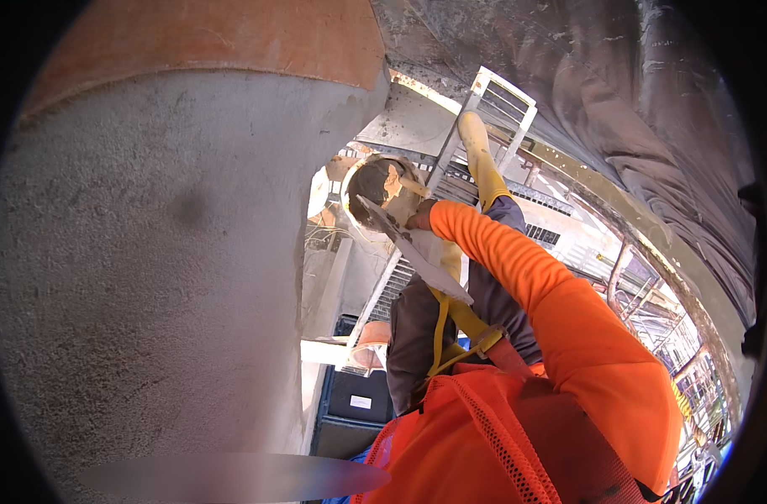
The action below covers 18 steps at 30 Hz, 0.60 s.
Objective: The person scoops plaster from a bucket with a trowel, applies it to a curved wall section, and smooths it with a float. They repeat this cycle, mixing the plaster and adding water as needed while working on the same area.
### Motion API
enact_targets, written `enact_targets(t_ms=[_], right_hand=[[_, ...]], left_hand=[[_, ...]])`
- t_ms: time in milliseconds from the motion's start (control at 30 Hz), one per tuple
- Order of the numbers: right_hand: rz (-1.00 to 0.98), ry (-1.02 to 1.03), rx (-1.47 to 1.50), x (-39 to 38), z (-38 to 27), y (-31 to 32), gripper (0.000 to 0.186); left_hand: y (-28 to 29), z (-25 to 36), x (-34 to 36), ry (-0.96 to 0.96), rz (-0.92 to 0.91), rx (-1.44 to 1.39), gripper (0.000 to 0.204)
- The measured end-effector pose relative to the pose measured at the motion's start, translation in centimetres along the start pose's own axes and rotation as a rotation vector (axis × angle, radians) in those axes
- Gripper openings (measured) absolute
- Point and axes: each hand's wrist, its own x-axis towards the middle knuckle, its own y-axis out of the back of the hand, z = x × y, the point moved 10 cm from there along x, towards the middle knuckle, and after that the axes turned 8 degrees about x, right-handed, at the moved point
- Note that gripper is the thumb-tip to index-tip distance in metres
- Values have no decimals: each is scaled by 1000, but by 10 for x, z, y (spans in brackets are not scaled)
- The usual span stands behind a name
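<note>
My right hand (420,215), at the end of an orange sleeve, reaches down to a bucket (347,191) that stands below me. It is closed around a plastering trowel, whose long flat grey blade (434,273) slants across the bucket's near rim. The hand hides the grip. Inside the bucket is dark, wet-looking mortar (371,181) with a paler patch. A short tan stick-like piece (413,187) pokes over the rim beside my fingers; what it belongs to cannot be made out. My left hand is out of view.
A rough grey plastered wall (148,252) fills the left, with an orange-brown surface (232,38) above. Under my yellow boots (480,155) lies a grated metal platform with a white frame (518,143). Dark sheeting (652,109) hangs right. A grey blurred shape (232,475) crosses the bottom.
</note>
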Motion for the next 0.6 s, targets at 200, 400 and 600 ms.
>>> enact_targets(t_ms=[200, 400, 600], right_hand=[[-179, 468, 666, -168, 7, 156, 61], [408, 658, 387, -273, 18, 350, 68], [557, 558, 431, -227, -50, 432, 75]], left_hand=[[25, 12, 19, -76, 240, 66, 66], [54, 22, 86, 31, 237, 42, 66], [52, 40, 157, 121, 268, 129, 71]])
